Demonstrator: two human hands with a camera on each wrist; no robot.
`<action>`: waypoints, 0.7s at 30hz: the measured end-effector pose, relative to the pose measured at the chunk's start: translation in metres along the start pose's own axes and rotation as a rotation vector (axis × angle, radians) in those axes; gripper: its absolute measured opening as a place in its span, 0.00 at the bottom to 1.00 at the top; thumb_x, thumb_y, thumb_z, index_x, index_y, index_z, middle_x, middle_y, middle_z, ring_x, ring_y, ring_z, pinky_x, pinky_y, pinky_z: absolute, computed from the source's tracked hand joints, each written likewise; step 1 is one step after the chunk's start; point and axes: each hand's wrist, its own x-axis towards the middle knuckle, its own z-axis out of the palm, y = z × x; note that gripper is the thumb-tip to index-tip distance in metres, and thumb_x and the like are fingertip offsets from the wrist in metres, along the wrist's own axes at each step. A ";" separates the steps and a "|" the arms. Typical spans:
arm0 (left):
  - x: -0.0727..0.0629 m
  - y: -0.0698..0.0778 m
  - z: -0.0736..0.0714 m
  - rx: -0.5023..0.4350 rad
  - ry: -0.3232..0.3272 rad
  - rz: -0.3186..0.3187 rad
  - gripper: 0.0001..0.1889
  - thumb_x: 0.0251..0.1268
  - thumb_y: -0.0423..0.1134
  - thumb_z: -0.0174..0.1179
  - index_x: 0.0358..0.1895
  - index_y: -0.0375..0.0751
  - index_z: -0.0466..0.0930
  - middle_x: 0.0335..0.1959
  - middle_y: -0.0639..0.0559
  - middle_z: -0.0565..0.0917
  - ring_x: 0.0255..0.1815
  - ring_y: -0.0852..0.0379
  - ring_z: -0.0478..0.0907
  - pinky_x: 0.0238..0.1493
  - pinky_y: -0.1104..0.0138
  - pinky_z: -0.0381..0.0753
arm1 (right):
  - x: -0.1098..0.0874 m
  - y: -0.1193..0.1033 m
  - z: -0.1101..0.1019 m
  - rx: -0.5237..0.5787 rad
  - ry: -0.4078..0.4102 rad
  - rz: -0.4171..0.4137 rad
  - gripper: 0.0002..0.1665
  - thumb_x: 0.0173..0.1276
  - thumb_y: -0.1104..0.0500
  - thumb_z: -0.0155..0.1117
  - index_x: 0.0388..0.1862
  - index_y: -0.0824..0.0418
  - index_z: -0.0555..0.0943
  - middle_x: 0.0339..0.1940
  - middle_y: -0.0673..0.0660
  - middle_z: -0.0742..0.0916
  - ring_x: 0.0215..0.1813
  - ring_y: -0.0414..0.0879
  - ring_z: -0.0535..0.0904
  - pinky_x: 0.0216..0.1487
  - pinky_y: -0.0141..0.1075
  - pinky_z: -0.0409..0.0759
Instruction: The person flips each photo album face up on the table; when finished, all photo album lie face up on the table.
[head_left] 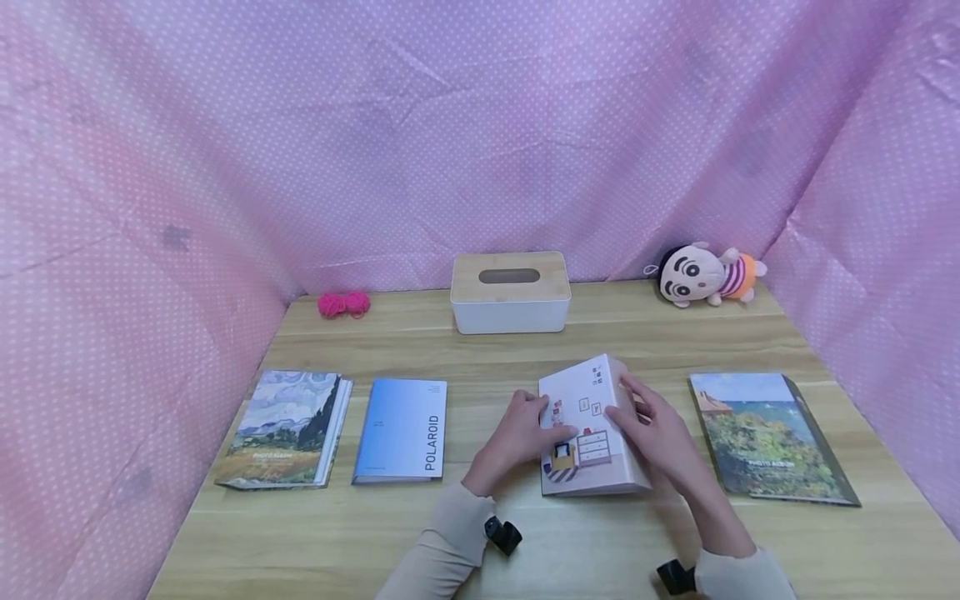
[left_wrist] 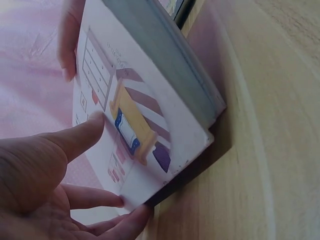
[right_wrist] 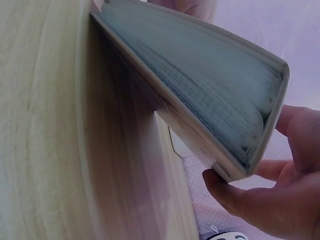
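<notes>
A thick white photo album [head_left: 592, 400] with cartoon furniture on its cover stands tilted on the table, its left edge down and its spine side raised. My left hand [head_left: 521, 433] holds that left edge, thumb on the cover and fingertips at the lower corner [left_wrist: 145, 200]. At the spine side, my right hand [head_left: 656, 429] grips the album with its thumb on the cover. The right wrist view shows the right fingers [right_wrist: 225, 192] beneath the spine and the stacked pages [right_wrist: 195, 75] between the covers.
A blue POLAROID album [head_left: 401, 429] and a landscape-covered photo album [head_left: 288, 429] lie to the left. Another landscape album [head_left: 768, 437] lies right. Along the back are pink yarn [head_left: 343, 304], a tissue box [head_left: 510, 308] and a plush doll [head_left: 705, 275], before a pink dotted curtain [head_left: 450, 150].
</notes>
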 end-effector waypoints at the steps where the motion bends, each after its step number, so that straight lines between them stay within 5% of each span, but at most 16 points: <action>1: 0.000 0.000 0.000 0.003 -0.001 0.002 0.41 0.56 0.64 0.62 0.69 0.43 0.67 0.60 0.47 0.68 0.48 0.58 0.70 0.43 0.69 0.76 | 0.000 -0.001 0.000 0.003 -0.001 -0.004 0.47 0.68 0.38 0.56 0.78 0.54 0.52 0.75 0.67 0.62 0.71 0.67 0.63 0.65 0.60 0.66; 9: -0.004 0.001 -0.002 -0.010 -0.012 -0.004 0.43 0.56 0.65 0.61 0.70 0.42 0.66 0.63 0.45 0.67 0.49 0.57 0.71 0.44 0.67 0.77 | -0.001 -0.002 0.000 0.036 -0.012 0.016 0.52 0.66 0.38 0.59 0.77 0.61 0.49 0.73 0.70 0.63 0.70 0.67 0.63 0.65 0.58 0.69; 17: -0.005 0.002 -0.003 -0.007 -0.008 0.009 0.43 0.54 0.67 0.61 0.69 0.44 0.68 0.62 0.46 0.68 0.51 0.56 0.70 0.49 0.64 0.76 | -0.003 -0.002 -0.002 0.058 -0.001 0.014 0.49 0.67 0.36 0.55 0.78 0.57 0.51 0.70 0.68 0.68 0.70 0.64 0.65 0.64 0.55 0.70; 21: -0.004 0.000 -0.005 -0.035 -0.024 0.043 0.42 0.55 0.67 0.60 0.70 0.46 0.66 0.64 0.45 0.68 0.54 0.55 0.71 0.52 0.61 0.76 | -0.006 -0.006 -0.004 0.146 0.028 0.000 0.41 0.71 0.40 0.53 0.76 0.56 0.56 0.70 0.66 0.70 0.69 0.60 0.67 0.59 0.41 0.77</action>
